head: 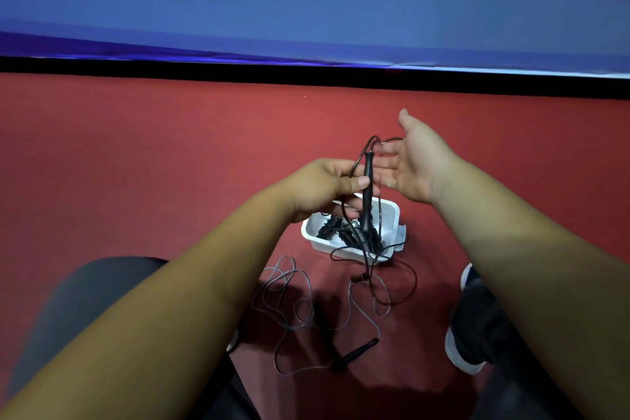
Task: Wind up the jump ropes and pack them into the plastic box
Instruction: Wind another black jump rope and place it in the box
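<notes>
Head view, logged near to far.

- Nearest: a grey floor rope (289,286) lies in slack, tangled loops on the red carpet (136,153), between the person's legs. A spare handle (358,349) lies at its near end. A dark shoe (467,344) stands to the right.
- Just beyond: the white box (315,240) stands on the carpet. Black coils (329,228) are already inside, which I read as ropes wound and packed.
- Above the box: the left hand (320,187) grips an upright black handle (367,181), thumb pressed on it and fingers curled behind.
- A thin cord (370,266) drops from that grip, over the box's near rim, to the carpet. I cannot tell if it joins the floor rope or is a separate rope.
- Right of the handle: the right hand (417,164) is spread flat, palm facing left, gripping nothing. A cord loop from the handle top arcs toward its palm; I cannot tell if they touch.
- Far: a blurred blue banner (306,27).

Progress, my judgement: partway. Some ropes are boxed and this winding has barely begun. The hanging cord and the floor loops are left to wind and pack.
</notes>
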Motion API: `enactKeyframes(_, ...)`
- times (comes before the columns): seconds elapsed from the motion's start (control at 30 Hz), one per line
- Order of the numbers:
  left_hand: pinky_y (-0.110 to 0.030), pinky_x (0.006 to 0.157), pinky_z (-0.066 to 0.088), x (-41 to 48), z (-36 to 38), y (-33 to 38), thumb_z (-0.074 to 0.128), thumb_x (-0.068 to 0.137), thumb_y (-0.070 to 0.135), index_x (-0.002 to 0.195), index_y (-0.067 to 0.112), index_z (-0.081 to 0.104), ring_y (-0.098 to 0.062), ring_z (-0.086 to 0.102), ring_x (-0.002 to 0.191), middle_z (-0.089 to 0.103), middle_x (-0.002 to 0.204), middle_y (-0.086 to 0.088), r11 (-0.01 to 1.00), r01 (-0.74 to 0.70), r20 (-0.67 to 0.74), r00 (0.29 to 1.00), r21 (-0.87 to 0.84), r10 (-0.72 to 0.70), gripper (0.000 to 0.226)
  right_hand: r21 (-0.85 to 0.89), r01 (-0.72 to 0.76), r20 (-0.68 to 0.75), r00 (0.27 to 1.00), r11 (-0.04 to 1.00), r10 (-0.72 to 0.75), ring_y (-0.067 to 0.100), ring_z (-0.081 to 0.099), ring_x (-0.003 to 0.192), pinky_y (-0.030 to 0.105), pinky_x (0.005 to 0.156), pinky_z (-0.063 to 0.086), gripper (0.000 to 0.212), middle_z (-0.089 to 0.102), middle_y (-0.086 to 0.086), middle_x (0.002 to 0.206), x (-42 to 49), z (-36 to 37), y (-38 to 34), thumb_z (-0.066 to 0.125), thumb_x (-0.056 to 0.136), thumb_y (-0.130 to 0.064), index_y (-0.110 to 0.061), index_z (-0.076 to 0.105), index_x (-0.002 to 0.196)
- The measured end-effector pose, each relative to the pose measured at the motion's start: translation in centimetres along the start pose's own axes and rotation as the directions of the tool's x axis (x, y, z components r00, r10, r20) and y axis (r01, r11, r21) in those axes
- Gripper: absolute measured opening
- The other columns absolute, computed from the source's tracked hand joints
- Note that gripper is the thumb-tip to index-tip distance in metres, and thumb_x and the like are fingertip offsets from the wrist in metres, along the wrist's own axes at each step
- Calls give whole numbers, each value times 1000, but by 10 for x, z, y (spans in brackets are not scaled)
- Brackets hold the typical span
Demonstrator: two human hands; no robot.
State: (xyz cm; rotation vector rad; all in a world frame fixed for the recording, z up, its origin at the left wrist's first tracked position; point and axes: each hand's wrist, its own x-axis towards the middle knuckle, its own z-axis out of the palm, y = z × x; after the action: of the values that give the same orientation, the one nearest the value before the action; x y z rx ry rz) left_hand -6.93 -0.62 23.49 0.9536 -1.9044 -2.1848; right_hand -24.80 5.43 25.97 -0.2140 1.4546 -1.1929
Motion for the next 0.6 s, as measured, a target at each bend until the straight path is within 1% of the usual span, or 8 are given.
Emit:
enactKeyframes(0.07,-29,67,64,0,-1,3,59,106,15,126,3,65,-16,72,80,73,124,-17,997,9,-43,999,-72,-12,24,-89,-33,32,999,995,36,30,70,101,39,81,57,88,70,19,115,-2,3,5,32,102,-76,3,60,129)
enactKeyframes(0.13,-28,63,62,0,-3,7,60,105,16,121,10,68,-17,75,84,75,122,-15,991,17,-85,996,-132,-28,19,-217,-14,57,998,976,27,26,68,82,40,86,58,72,68,11,91,-1,6,11,39,104,-70,-3,66,109)
enactKeyframes(0.17,-29,63,63,-1,-4,8,61,105,16,117,13,70,-18,75,85,76,120,-12,989,19,-97,995,-147,-34,15,-283,17,71,998,959,3,26,68,80,42,93,58,61,67,8,85,0,8,14,48,103,-66,-8,68,102)
enactKeyframes(0.23,-30,66,64,-2,-7,10,62,104,17,109,16,71,-19,76,87,76,120,-11,988,33,-108,993,-152,-50,10,-345,120,100,991,931,-91,22,70,83,46,102,56,39,73,4,87,0,10,20,66,99,-51,-14,78,99)
enactKeyframes(0.37,-31,64,64,-4,-9,9,66,102,16,104,16,71,-23,77,90,74,124,-15,982,78,-104,990,-169,-96,6,-392,248,83,969,886,-234,16,64,80,33,80,52,15,77,0,91,-5,15,23,72,98,-26,-17,82,102)
enactKeyframes(0.4,-32,65,65,-4,-9,9,66,102,16,107,14,70,-24,77,91,75,122,-15,979,87,-106,988,-182,-108,7,-401,264,74,964,877,-256,16,65,80,34,80,52,14,78,0,91,-6,16,23,71,98,-25,-17,82,103)
enactKeyframes(0.5,-34,69,66,-3,-10,11,64,103,25,109,8,69,-24,78,88,76,105,-14,972,110,-151,978,-209,-143,18,-352,263,13,961,899,-276,21,73,96,42,96,57,17,79,0,94,3,16,23,64,104,-29,-18,76,104)
enactKeyframes(0.6,-30,60,64,-2,-16,17,56,107,32,104,1,66,-18,76,72,64,80,-8,938,105,-251,949,-329,-194,32,-390,259,30,963,883,-269,24,75,100,40,88,58,24,82,0,104,6,15,23,48,112,-41,-24,64,107)
